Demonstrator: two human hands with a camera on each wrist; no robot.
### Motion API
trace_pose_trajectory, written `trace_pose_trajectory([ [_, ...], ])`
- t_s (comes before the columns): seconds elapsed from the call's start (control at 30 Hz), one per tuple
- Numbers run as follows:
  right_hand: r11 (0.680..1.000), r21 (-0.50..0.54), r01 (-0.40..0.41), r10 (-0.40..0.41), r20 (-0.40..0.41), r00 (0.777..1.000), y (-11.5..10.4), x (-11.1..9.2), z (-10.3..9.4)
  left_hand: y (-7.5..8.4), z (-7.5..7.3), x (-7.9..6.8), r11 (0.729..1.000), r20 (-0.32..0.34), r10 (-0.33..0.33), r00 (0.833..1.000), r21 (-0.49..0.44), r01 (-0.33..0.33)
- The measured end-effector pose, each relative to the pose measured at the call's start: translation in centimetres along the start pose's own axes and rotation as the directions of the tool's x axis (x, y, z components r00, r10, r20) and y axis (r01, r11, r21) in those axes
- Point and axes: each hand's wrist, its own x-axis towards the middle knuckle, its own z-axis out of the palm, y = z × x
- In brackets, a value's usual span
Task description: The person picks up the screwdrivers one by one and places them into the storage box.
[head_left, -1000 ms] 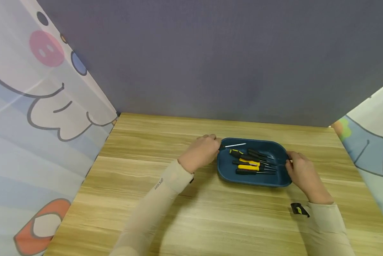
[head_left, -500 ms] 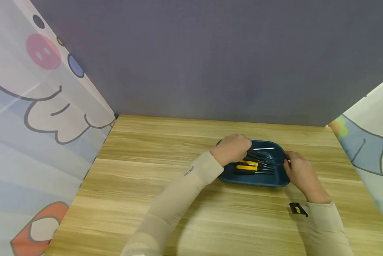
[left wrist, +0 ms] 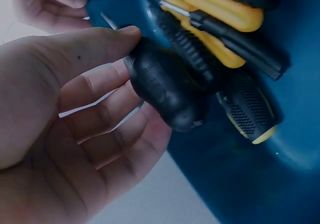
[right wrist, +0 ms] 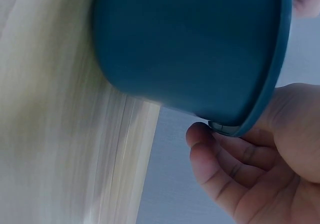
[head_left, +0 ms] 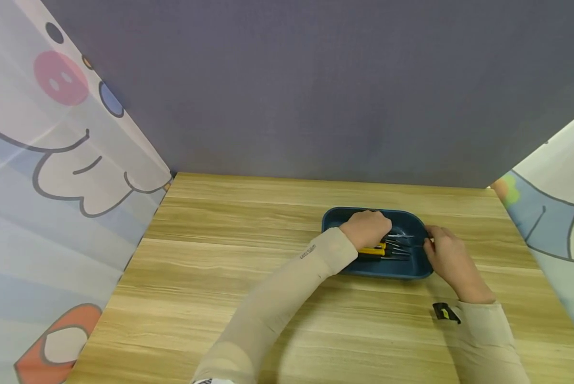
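Observation:
A dark blue tray holds several screwdrivers with black or yellow handles. My left hand is over the middle of the tray. Between its thumb and fingers it pinches the black handle of a screwdriver, whose thin shaft points away. Beside that handle in the left wrist view lie a black-and-yellow screwdriver and a small black screwdriver. Yellow handles show partly from under my left forearm. My right hand grips the tray's right end, with fingers and thumb at its rim.
The tray stands on a wood-grain table. Behind the table rises a grey partition. Curtains printed with cartoons hang at the left and right.
My left hand has moved rightward from the tray's left end to over its middle, carrying the screwdriver in and lowering it toward the others. My right hand has stayed at the rim.

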Motion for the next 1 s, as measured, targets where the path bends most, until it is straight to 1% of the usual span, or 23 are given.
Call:
trace_pose_trajectory([
  [0.17, 1.0, -0.003, 0.017, -0.017, -0.011, 1.0, 0.0, 0.0, 0.0, 0.0, 0.1, 0.0, 1.0, 0.03, -0.012, 0.999, -0.006, 0.012],
  [0.43, 1.0, -0.005, 0.001, -0.001, -0.001, 1.0, 0.1, 0.0, -0.1, 0.1, 0.2, 0.1, 0.999, 0.029, -0.032, 0.999, 0.008, 0.032],
  [0.57, 1.0, -0.002, 0.002, -0.002, 0.001, 1.0, 0.0, -0.1, -0.1, 0.2, 0.2, -0.1, 0.999, 0.036, -0.049, 0.998, -0.002, 0.049],
  [0.83, 0.999, 0.001, 0.037, -0.037, -0.012, 0.999, -0.1, -0.3, -0.2, 0.3, -0.5, -0.8, 0.999, -0.001, -0.033, 0.999, -0.018, 0.033],
  [1.0, 0.999, -0.003, 0.051, -0.051, -0.017, 0.999, 0.0, -0.3, -0.4, 0.0, -0.7, -1.9, 0.999, -0.038, -0.034, 0.999, 0.001, 0.034],
])
